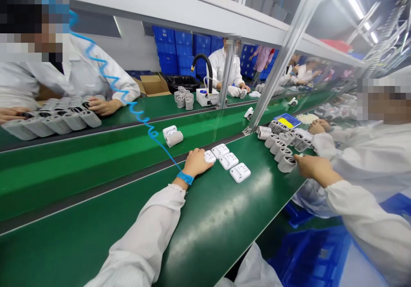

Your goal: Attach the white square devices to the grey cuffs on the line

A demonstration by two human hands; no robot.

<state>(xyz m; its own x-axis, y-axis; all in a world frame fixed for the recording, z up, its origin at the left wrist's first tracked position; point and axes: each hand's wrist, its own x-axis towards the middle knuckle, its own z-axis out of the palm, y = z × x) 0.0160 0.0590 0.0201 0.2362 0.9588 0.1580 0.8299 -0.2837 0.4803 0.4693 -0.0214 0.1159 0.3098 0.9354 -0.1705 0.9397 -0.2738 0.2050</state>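
My left hand (197, 164), with a blue strap (185, 177) and coiled cord at the wrist, has its fingers curled at the edge of a white plastic housing (209, 157). Several similar housings lie beside it on the green table, such as the nearest one (240, 173). Over on the right, my right hand (313, 169) has its fingers pressed together at the side of a rolled grey cuff (287, 164). That cuff is at the near end of a group of rolled grey cuffs (278, 145). Part of its grip is hidden.
Beyond the table edge, a green conveyor belt (96, 163) carries a cuffed white unit (173, 136). A metal post (282, 56) rises at the edge. A co-worker's hands (317, 126) are close by on the right, near a blue tray (287, 120). Blue crates (311, 252) sit below.
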